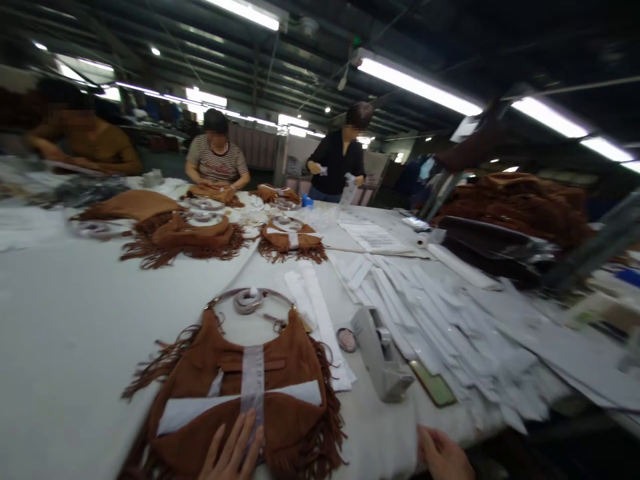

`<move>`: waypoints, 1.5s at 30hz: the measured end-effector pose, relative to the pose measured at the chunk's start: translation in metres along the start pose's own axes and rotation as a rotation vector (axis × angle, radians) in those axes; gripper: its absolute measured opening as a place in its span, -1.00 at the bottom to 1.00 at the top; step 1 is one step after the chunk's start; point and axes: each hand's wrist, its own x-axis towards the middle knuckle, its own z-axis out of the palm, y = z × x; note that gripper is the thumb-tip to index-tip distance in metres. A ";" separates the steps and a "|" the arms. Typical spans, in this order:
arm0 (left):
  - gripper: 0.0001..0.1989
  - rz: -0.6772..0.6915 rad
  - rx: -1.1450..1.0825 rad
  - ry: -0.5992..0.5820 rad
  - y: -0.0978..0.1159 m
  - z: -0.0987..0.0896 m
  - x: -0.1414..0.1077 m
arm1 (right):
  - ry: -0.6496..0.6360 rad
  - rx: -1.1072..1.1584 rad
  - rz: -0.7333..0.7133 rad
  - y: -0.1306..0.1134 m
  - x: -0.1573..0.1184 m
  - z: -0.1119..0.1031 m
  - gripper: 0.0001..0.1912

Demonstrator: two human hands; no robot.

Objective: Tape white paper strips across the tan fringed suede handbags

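Note:
A brown fringed bag (295, 353) lies on the white table, a translucent strip (253, 377) down its middle and white paper (195, 412) across it. My left hand (233, 448) rests on the bag's lower part, fingers spread over the strip's lower end. At the table's front edge is my right hand (444, 455), its fingers bent in; whether anything is between them is hidden. Up and left of that hand stands a grey tape dispenser (381, 357). A coiled strap (249, 301) sits inside the bag's handle.
White paper strips (425, 313) cover the right side, beside a green phone-like object (434, 383). More fringed bags (193, 233) lie farther back. Three people are at the far side, one standing. A metal post (595, 233) rises at right.

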 end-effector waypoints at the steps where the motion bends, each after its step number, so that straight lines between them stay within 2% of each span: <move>1: -0.25 0.030 0.002 -0.050 -0.002 -0.005 0.002 | -0.049 0.002 -0.020 -0.006 -0.004 0.003 -0.54; 4: -0.16 -0.002 -0.068 -0.272 -0.004 -0.023 0.012 | -0.316 -0.079 -0.242 -0.051 -0.019 0.022 -0.51; 7: -0.11 -0.050 -0.159 -0.411 -0.003 -0.035 0.020 | -0.655 -0.171 -0.593 -0.126 -0.045 0.046 -0.61; 10: -0.11 -0.074 -0.233 -0.435 -0.001 -0.038 0.020 | -1.002 -0.243 -0.872 -0.198 -0.067 0.072 -0.74; 12: -0.13 -0.077 -0.272 -0.411 -0.002 -0.036 0.018 | -1.223 -0.325 -1.029 -0.233 -0.074 0.094 -0.80; 14: -0.14 -0.072 -0.302 -0.388 -0.003 -0.033 0.015 | -1.324 -0.533 -1.182 -0.257 -0.076 0.122 -0.84; 16: -0.15 -0.071 -0.318 -0.383 -0.005 -0.030 0.013 | -1.289 -0.773 -1.283 -0.270 -0.076 0.152 -0.86; 18: -0.15 -0.077 -0.327 -0.387 -0.006 -0.028 0.013 | -1.221 -0.916 -1.310 -0.275 -0.078 0.182 -0.86; 21: -0.13 -0.080 -0.346 -0.391 -0.006 -0.027 0.012 | -1.189 -0.970 -1.296 -0.274 -0.083 0.218 -0.83; 24: -0.13 -0.074 -0.358 -0.382 -0.007 -0.027 0.012 | -1.163 -1.011 -1.282 -0.269 -0.085 0.236 -0.76; 29: -0.14 -0.062 -0.325 -0.361 -0.007 -0.022 0.010 | -1.116 -1.021 -1.262 -0.267 -0.072 0.240 -0.81; 33: -0.15 -0.019 -0.245 -0.322 -0.006 -0.014 0.006 | -0.938 -0.954 -1.223 -0.266 -0.055 0.240 -0.54; 35: -0.16 0.011 -0.179 -0.246 -0.007 -0.011 0.007 | -0.839 -0.924 -1.207 -0.262 -0.051 0.240 -0.60; 37: -0.23 0.026 -0.087 -0.106 -0.009 -0.010 0.010 | -0.758 -0.902 -1.213 -0.253 -0.057 0.239 -0.71; 40: -0.44 0.031 0.036 0.125 -0.016 -0.008 0.017 | -0.658 -0.868 -1.246 -0.228 -0.082 0.232 -0.75; 42: -0.60 0.099 0.057 0.235 -0.022 -0.008 0.017 | -0.614 -0.853 -1.264 -0.204 -0.101 0.226 -0.76; 43: -0.67 0.148 0.037 0.259 -0.024 -0.009 0.016 | -0.585 -0.844 -1.275 -0.190 -0.108 0.224 -0.72; 45: -0.70 0.146 -0.075 0.178 -0.027 -0.014 0.009 | -0.520 -0.797 -1.332 -0.162 -0.113 0.224 -0.55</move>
